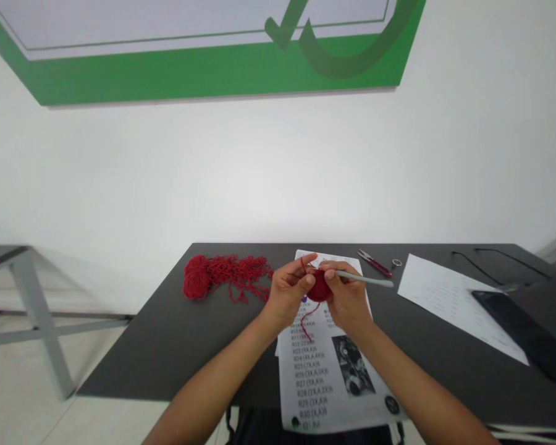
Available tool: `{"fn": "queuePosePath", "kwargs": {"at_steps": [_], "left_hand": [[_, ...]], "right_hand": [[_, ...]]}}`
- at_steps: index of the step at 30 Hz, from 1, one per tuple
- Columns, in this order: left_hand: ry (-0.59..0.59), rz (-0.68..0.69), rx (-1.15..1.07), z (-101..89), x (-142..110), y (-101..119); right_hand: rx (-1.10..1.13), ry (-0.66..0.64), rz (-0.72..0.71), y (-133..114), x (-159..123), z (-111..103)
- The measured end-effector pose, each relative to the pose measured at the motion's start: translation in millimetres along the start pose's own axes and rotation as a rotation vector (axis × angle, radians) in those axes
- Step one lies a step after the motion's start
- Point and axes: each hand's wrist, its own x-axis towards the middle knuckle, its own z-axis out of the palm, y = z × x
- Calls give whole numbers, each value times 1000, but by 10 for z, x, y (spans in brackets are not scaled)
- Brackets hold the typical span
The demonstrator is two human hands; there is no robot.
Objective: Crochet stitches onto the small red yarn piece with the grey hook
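Observation:
A small round piece of red crochet is held between my two hands over a printed sheet. My left hand pinches its left edge, with red yarn running over the raised index finger. In my right hand is a crochet hook with a grey handle pointing right; the thumb also presses on the crochet piece. The hook's tip is hidden at the work. A loose red yarn tail hangs down onto the printed pattern sheet, which shows rows of text and a dark photo.
A ball of red yarn with loose tangled strands lies to the left. Thread snips and a small ring are at the back right. Farther right are a white paper, a dark phone and eyeglasses.

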Motion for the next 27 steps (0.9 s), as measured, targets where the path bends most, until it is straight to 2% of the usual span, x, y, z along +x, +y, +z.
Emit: {"fn": "queuePosePath", "kwargs": {"at_steps": [3, 7, 12, 17, 21, 27], "left_hand": [[3, 9, 14, 1, -2, 13], [-6, 33, 79, 7, -2, 49], [-6, 44, 83, 27, -1, 70], [0, 36, 108, 43, -9, 96], [4, 53, 138, 49, -11, 116], [-17, 76, 182, 43, -14, 130]], "right_hand": [[-21, -58, -2, -14, 8, -18], [-108, -125, -98, -35, 22, -88], [-141, -120, -98, -72, 24, -115], [-48, -122, -87, -127, 19, -51], [-27, -152, -131, -136, 26, -47], [-132, -190, -234, -125, 66, -137]]}}
